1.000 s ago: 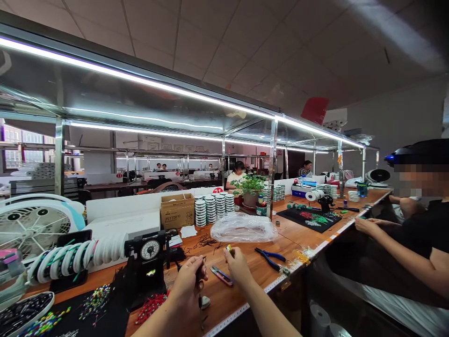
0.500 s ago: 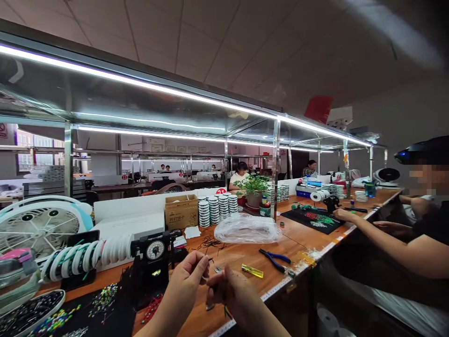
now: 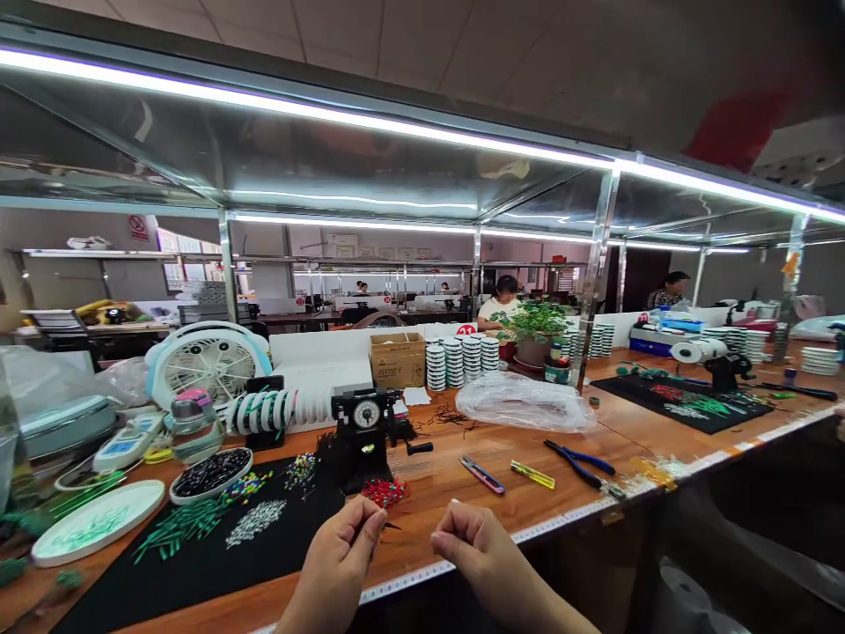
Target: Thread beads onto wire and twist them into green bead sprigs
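Observation:
My left hand [image 3: 347, 548] is closed in a pinch near the table's front edge, with a short, thin dark piece [image 3: 392, 527] sticking out between thumb and forefinger. Its exact kind is too small to tell. A gap to the right, my right hand [image 3: 472, 539] has its fingers curled and pressed together; whatever they may hold is hidden. Just beyond the left hand lies a heap of small red pieces [image 3: 385, 491], at the foot of a black winding machine [image 3: 365, 431] with a round dial and a crank. Snips [image 3: 481, 475] and a yellow-handled tool [image 3: 532, 474] lie beyond the right hand.
Blue-handled pliers [image 3: 579, 460] lie to the right. On the left, a black mat [image 3: 198, 572] bears green, clear and coloured pieces beside a bowl of black parts [image 3: 212, 474]. Behind are white spools [image 3: 283, 409], a plastic bag [image 3: 525, 401] and a fan [image 3: 204, 365].
The view has swung left and down, bringing the mat and its pieces into view. My hands, close together before, are now apart. The co-worker on the right has nearly left the picture.

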{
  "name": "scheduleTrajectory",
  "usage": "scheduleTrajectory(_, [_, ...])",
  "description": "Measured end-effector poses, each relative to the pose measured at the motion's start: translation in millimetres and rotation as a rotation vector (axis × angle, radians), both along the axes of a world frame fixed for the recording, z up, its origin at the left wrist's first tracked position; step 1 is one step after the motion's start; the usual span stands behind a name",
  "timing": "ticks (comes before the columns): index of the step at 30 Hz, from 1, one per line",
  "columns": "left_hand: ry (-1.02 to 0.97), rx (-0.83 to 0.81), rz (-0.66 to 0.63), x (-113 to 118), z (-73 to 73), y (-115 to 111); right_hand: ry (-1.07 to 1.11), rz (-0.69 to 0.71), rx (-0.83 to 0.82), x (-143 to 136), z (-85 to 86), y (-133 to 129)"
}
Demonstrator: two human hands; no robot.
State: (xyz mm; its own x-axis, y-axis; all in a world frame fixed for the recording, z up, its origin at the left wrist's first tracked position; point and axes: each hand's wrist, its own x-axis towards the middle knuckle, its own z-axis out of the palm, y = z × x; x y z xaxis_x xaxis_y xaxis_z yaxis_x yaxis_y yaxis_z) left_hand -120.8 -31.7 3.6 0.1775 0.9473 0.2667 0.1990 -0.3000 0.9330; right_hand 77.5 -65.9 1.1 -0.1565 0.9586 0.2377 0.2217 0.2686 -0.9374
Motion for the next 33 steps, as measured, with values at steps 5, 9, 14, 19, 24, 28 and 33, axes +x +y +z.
scheduleTrajectory(5, [-0.127, -0.271, -0.068, -18.1, -16.6, -9.9, -0.019, 0.071, -0.063, -15.4, -18.2, 9.7])
scheduleTrajectory(9, [-0.286, -0.464, -0.109, -28.9, -19.2, -14.7, -0.055, 0.118, -0.099, -20.0, -19.9, 13.1])
scheduleTrajectory(14, [-0.388, -0.556, -0.117, -45.6, -24.1, -16.8, -0.208, 0.136, -0.101, -15.2, -10.8, 11.0])
scheduleTrajectory(19, [-0.401, -0.518, -0.08, -60.1, -22.3, -16.4, -0.418, 0.125, -0.042, -8.4, -10.4, 10.3])
scheduleTrajectory(24, [-0.393, -0.537, -0.106, -63.2, -14.5, -21.9, -0.405, 0.009, 0.077, -11.8, -11.7, 9.9])
scheduleTrajectory(28, [-0.37, -0.56, -0.177, -62.6, -12.9, -27.9, -0.332, -0.076, 0.168, -10.9, -5.2, 5.3])
scheduleTrajectory(33, [-0.347, -0.561, -0.228, -67.1, -16.9, -27.6, -0.273, -0.06, 0.15, 0.1, 1.8, -1.6])
